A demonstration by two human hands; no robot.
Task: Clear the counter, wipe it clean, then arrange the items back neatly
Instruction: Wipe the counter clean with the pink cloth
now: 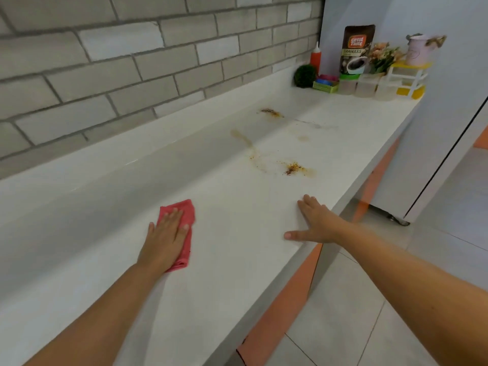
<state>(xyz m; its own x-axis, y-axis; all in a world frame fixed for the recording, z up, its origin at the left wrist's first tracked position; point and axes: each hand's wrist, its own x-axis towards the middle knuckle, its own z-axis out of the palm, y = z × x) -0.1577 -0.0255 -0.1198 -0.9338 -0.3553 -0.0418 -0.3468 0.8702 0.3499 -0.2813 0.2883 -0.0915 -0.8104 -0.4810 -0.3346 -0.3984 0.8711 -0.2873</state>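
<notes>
Beside the coffee pouch (357, 48), a green basket (325, 87) holds small coloured items (326, 80).

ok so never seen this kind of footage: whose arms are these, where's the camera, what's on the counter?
There is no robot here. One camera sits on a person's head and looks down at their own bare arms. The left hand presses flat on a red cloth on the white counter; it presses the cloth without gripping it. The right hand rests open near the counter's front edge. Further along lie a brown spill with dark flecks and a second spill, neither wiped yet. At the far end stand a coffee granules pouch, a red squeeze bottle, a green ball plant and a yellow-and-white rack with a pink pitcher on top.
</notes>
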